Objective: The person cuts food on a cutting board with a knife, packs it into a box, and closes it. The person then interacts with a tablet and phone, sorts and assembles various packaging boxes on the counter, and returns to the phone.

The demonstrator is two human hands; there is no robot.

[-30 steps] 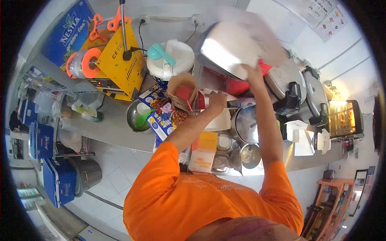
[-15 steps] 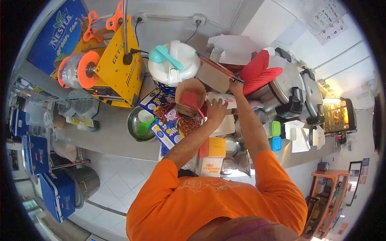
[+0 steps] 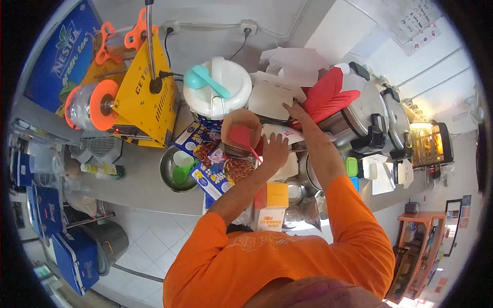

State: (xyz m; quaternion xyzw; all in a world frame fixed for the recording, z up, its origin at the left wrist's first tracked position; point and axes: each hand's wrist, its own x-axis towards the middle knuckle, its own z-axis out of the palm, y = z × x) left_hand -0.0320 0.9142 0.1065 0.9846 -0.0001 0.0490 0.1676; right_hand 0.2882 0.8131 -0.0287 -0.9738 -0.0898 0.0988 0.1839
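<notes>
My left hand [image 3: 276, 149] lies with its fingers spread on a white carton [image 3: 280, 134], right of a stack of brown paper bowls [image 3: 241, 128] that holds a red scoop [image 3: 240, 136]. Farther back and to the right, my right hand [image 3: 298, 112] touches the front right edge of a larger pale box [image 3: 272, 100]; whether its fingers grip the edge is hard to make out. Red folded cartons [image 3: 331, 97] lean just behind that hand. A metal bowl [image 3: 168, 172] with a green scoop [image 3: 180, 174] stands to the left, beside blue printed packs [image 3: 209, 180].
A yellow sealing machine [image 3: 149, 90] stands back left, next to a white-lidded container [image 3: 233, 84] with a turquoise scoop [image 3: 203, 79]. Large lidded pots [image 3: 362, 115] and a lit oven [image 3: 429, 143] are at the right. A yellow-and-white box [image 3: 272, 205] sits at the front edge.
The large pale box has come down from the air and, from tilted on edge, now lies flatter behind the white carton. My left hand has stayed near the carton with its fingers spread.
</notes>
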